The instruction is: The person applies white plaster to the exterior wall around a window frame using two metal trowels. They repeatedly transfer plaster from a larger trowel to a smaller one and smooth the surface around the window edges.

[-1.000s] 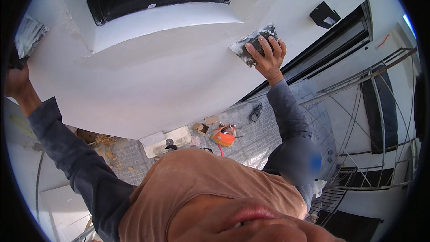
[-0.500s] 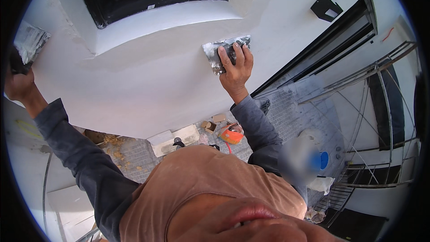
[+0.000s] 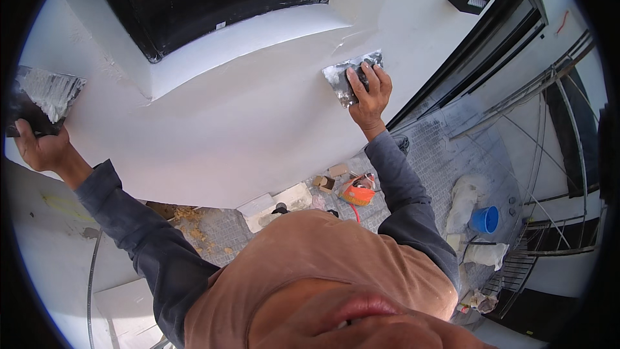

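While pressing the putty knife [image 3: 351, 76] flat on the white wall [image 3: 245, 116] with the right hand [image 3: 369, 94] clamped tight, go slow; left hand [image 3: 40, 148] grips the plaster board [image 3: 44, 98] level, far apart.

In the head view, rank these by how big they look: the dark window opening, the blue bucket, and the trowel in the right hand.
1. Window opening, by far the largest.
2. Trowel in the right hand.
3. Blue bucket, smallest, though it sits far below, so distance shrinks it.

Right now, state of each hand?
Left hand: closed on a plaster-loaded hawk, held away from the wall.
Right hand: closed on a trowel, pressed against the white wall.
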The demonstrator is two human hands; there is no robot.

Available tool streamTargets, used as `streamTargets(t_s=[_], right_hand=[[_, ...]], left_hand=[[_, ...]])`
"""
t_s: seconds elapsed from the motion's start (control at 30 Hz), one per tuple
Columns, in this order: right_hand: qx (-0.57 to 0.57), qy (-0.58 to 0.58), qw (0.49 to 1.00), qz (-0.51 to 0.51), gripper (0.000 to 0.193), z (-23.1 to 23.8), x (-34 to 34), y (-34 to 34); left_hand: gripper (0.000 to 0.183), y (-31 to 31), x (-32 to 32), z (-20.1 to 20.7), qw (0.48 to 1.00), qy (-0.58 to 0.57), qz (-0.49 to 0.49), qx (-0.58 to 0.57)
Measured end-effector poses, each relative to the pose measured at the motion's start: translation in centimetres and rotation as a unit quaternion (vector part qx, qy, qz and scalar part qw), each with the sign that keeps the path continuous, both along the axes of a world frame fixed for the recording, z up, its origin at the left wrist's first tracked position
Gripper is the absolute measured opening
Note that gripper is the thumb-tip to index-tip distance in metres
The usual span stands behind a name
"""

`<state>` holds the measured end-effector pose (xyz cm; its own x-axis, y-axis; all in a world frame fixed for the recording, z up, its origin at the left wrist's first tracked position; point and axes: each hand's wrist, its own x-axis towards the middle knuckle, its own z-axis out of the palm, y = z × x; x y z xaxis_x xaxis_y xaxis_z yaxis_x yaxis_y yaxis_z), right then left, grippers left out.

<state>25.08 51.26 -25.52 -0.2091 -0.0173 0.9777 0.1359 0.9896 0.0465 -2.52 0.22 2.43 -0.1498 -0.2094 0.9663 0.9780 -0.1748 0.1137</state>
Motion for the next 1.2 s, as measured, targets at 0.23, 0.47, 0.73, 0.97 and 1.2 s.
streamTargets(t_s=[0.23, 0.47, 0.73, 0.97, 1.2], right_hand=[[-0.272, 0.072, 0.957, -0.069, 0.066, 4.9, -2.5, -2.4], [-0.122, -0.046, 0.991, -0.018, 0.053, 0.6, -0.6, -8.9], [0.028, 0.027, 0.997, -0.061, 0.053, 4.9, -1.2, 0.4], [0.018, -0.022, 0.999, -0.02, 0.059, 1.6, -2.5, 0.5], [-0.131, 0.067, 0.988, -0.044, 0.061, 1.4, 0.5, -0.8]], left_hand=[[0.05, 0.0, -0.2, -0.7, 0.994, -0.026, 0.034, 0.102], [0.059, 0.6, 0.3, -1.6, 0.997, 0.01, 0.049, 0.053], [0.052, -0.6, -1.0, -1.8, 0.978, 0.103, 0.183, 0.006], [0.047, 0.2, -0.5, -1.8, 0.995, 0.045, 0.056, 0.069], [0.043, 0.5, -0.3, -1.5, 0.995, 0.038, 0.02, 0.088]])
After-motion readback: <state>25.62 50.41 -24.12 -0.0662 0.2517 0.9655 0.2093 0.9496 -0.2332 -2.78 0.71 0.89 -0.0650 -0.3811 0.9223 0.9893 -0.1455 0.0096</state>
